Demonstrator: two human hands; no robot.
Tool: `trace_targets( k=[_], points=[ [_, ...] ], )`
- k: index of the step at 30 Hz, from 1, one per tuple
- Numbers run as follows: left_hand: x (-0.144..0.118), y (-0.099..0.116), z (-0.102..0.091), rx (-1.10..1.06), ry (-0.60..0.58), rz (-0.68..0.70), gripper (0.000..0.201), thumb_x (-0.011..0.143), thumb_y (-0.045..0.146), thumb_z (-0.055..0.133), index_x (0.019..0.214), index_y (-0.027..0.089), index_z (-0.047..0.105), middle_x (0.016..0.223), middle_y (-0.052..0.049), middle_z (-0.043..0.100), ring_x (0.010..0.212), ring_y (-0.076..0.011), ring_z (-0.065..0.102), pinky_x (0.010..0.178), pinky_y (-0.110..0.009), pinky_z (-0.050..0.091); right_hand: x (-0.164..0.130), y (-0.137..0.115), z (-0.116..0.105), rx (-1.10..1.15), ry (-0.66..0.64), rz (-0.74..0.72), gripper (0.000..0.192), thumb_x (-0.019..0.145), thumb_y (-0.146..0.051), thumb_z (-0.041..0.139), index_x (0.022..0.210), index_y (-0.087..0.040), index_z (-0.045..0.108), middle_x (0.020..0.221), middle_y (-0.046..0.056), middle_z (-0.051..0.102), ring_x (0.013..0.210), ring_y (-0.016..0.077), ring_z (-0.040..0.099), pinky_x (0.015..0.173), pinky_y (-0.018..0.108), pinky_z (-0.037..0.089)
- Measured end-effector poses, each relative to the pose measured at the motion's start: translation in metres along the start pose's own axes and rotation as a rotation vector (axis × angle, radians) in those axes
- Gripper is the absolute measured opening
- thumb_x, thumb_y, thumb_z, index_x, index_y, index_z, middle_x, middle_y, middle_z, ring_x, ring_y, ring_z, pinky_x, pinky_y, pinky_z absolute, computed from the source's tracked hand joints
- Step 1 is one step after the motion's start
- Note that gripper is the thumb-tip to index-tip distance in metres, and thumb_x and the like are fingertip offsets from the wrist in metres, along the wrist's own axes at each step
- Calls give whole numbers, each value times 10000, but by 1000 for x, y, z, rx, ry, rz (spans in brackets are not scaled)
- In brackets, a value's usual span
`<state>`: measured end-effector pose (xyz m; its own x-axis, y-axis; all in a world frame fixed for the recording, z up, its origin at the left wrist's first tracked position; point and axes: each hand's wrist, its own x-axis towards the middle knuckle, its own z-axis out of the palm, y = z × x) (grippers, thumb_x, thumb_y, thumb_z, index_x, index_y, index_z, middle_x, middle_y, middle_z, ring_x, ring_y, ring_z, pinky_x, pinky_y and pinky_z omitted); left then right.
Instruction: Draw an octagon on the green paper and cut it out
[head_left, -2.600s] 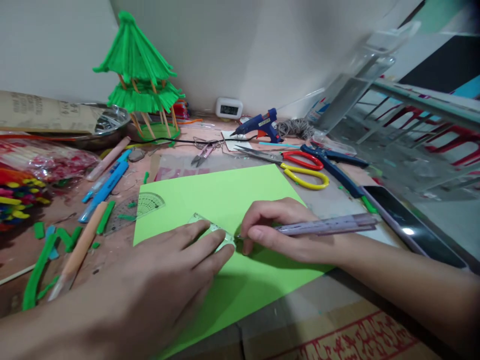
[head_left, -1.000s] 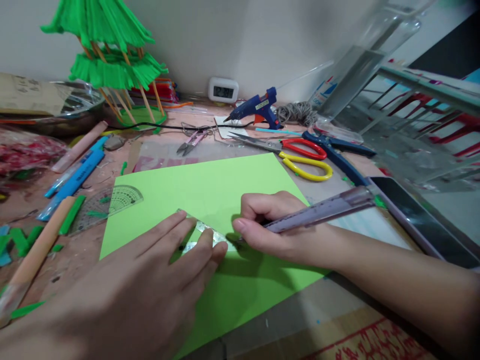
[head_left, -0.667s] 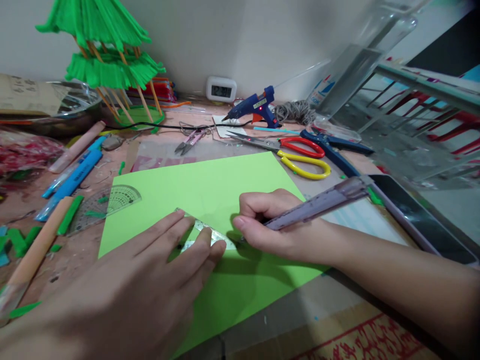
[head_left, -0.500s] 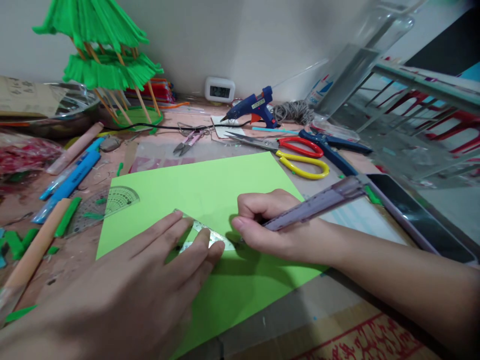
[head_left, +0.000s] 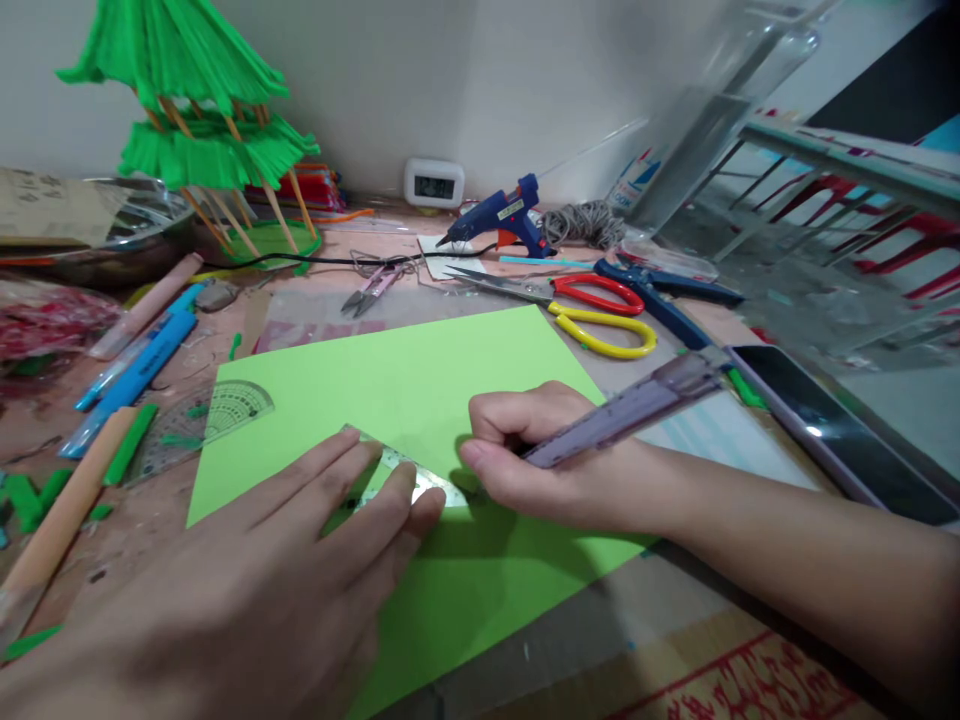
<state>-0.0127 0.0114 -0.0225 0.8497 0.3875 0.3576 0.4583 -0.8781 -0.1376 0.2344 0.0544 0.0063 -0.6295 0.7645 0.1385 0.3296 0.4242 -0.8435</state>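
Green paper sheet (head_left: pixel 420 380) lies mid-frame. Left hand (head_left: pixel 300 560), fingers spread flat, pins clear ruler (head_left: pixel 409 478) onto it. Right hand (head_left: pixel 540 455) pinches purple pen (head_left: pixel 622 410), tip at ruler's edge: marking step, likely; next needs a steady ruler. Protractor (head_left: pixel 202 425) left, scissors (head_left: pixel 592 310) upper right, both clear.

Both forearms are bare to the frame's edge, with no sleeves; the left hand (head_left: pixel 247 590) and right hand (head_left: pixel 540 455) wear no rings or gloves.
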Motion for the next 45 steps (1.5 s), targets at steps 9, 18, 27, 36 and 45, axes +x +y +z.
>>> trace_targets(
  k=[9, 18, 27, 36, 45],
  points=[
    [-18, 2, 3, 36, -148, 76, 444, 766, 265, 679, 1194, 184, 764, 1398, -88, 643, 1347, -329, 449, 1291, -483, 32, 0, 0, -1, 14, -2, 29, 365, 925, -168, 547, 636, -225, 331, 561, -86, 346, 507, 60, 342, 455, 194, 266],
    [-12, 0, 5, 31, -98, 59, 480, 709, 252, 711, 1178, 179, 784, 1352, -75, 665, 1330, -309, 421, 1290, -423, 6, 2, 1, 1, 174, 78, 88, 363, 934, -196, 568, 632, -227, 370, 568, -86, 378, 506, 66, 342, 453, 195, 280],
    [3, 2, -8, 115, -88, -44, 405, 891, 288, 575, 1249, 245, 758, 1192, -18, 742, 1187, -268, 533, 1085, -376, 337, 1, -3, -9, 304, 112, 256, 317, 935, -355, 673, 705, -220, 502, 498, -79, 486, 442, 88, 411, 417, 195, 295],
    [8, 1, -8, 113, -122, -77, 390, 962, 309, 548, 1303, 215, 713, 1198, -19, 737, 1154, -266, 667, 1029, -376, 463, 2, -42, -27, -176, 98, 168, 196, 912, -332, 699, 764, -212, 652, 668, -24, 628, 587, 115, 566, 505, 204, 414],
    [3, 1, -14, 12, -221, 10, 247, 916, 235, 568, 1047, 187, 772, 1257, -109, 713, 1222, -353, 656, 1033, -519, 540, 70, -9, 15, 131, 6, 175, 253, 868, -297, 732, 783, -215, 508, 641, -73, 518, 533, 84, 428, 454, 194, 306]
  ],
)
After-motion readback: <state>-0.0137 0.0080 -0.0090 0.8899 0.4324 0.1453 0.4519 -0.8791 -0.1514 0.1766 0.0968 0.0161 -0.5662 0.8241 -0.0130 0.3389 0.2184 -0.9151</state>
